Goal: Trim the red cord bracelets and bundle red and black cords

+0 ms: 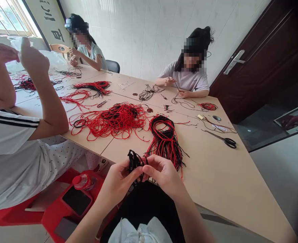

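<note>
My left hand [121, 177] is closed around a looped bundle of black cord [133, 162], just off the table's near edge and above my lap. Beside it, my right hand [162, 173] pinches part of the same black cord, thumb against fingers. The two thumbs nearly meet over the strands. Right behind my hands lies a coiled bundle of red and black cords [165, 138], its knotted ends fanning toward me. Left of that spreads a large loose tangle of red cord [118, 118] with some black in it.
Black-handled scissors [228, 141] and a tape roll [216, 118] lie on the table [214, 182] to the right. Three other people sit around it, one close on my left. A red stool [55, 206] carries a bottle [83, 182] and a phone [77, 199].
</note>
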